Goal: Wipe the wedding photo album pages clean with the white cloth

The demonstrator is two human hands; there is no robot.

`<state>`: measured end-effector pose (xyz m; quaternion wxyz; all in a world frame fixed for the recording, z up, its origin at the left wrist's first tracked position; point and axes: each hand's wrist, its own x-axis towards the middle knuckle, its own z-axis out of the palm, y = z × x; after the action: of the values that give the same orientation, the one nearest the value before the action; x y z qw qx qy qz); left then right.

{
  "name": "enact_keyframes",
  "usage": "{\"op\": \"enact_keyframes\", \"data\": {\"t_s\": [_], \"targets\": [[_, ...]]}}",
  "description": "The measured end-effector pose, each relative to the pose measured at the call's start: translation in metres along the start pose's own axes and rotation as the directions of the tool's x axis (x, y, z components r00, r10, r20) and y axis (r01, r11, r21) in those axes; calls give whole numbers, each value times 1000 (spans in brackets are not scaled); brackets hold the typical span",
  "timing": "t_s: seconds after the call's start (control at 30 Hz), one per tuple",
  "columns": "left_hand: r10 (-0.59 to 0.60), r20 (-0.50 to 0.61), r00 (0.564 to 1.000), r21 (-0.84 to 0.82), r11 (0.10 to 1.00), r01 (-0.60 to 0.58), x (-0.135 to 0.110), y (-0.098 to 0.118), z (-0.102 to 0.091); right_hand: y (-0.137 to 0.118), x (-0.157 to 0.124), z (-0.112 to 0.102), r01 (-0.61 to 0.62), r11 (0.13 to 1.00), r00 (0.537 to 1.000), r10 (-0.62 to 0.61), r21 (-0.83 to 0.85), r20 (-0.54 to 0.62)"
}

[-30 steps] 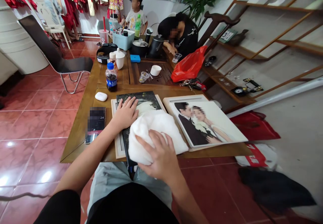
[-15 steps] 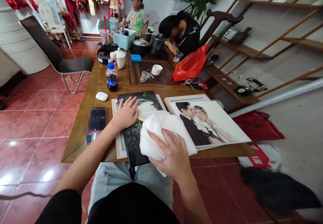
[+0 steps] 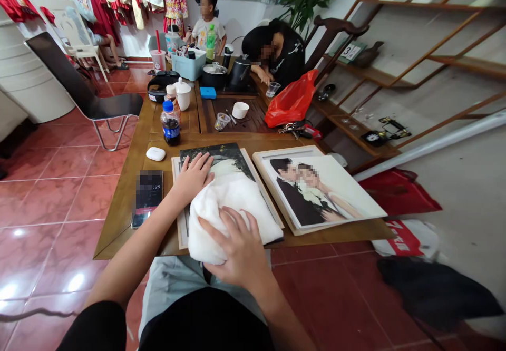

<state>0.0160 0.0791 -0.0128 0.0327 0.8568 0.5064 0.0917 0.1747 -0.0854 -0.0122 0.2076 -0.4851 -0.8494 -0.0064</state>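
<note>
My left hand (image 3: pixel 194 177) lies flat with fingers spread on the upper left of a dark photo panel (image 3: pixel 229 152). The panel rests at a slant on a pale wooden frame (image 3: pixel 179 230) near the table's front edge. My right hand (image 3: pixel 239 245) grips a folded white cloth (image 3: pixel 215 203) and presses it over the lower part of the panel, covering much of it. To the right, a second photo panel (image 3: pixel 308 214) showing a couple lies on another pale frame (image 3: pixel 259 157).
On the wooden table (image 3: pixel 114 230) are a phone (image 3: pixel 147 195), a white earbud case (image 3: pixel 155 154), a cola bottle (image 3: pixel 170 124), a red plastic bag (image 3: pixel 290 100) and a small white cup (image 3: pixel 240 110). A person (image 3: pixel 276 50) leans on the far side; another person (image 3: pixel 206 24) sits behind.
My right hand and the white cloth have moved left and slightly down over the panel. My left hand stays on the panel's upper left. The view has shifted slightly.
</note>
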Motion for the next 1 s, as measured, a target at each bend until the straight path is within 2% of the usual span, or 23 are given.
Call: {"op": "enact_keyframes", "data": {"t_s": [0.17, 0.37, 0.53, 0.67, 0.73, 0.8, 0.9, 1.0], "targets": [[-6, 30, 1000, -13, 1000, 7, 0, 1, -3, 9, -2, -3, 10, 1000, 1000, -10, 12, 17], [6, 15, 1000, -51, 999, -5, -4, 4, -9, 37, -16, -11, -144, 987, 988, 139, -69, -68], [3, -41, 999, -31, 1000, -4, -5, 8, -13, 37, -18, -10, -157, 983, 986, 151, -94, -70], [4, -92, 996, -37, 999, -7, -13, 8, -27, 35, -16, -10, -153, 983, 986, 146, -101, -77], [-28, -130, 991, -86, 996, 17, -28, 3, -37, 35, -16, -10, -153, 984, 986, 146, -95, -79], [-68, -186, 980, -167, 985, 37, -53, -8, -45, 36, -17, -9, -154, 984, 986, 148, -84, -82], [-161, -263, 951, -299, 951, 79, -105, -32, -50, 37, -17, -8, -150, 986, 985, 143, -73, -91], [-287, -249, 925, -368, 912, 184, -156, -59, -43, 38, -18, -7, -148, 987, 986, 141, -70, -92]]}}
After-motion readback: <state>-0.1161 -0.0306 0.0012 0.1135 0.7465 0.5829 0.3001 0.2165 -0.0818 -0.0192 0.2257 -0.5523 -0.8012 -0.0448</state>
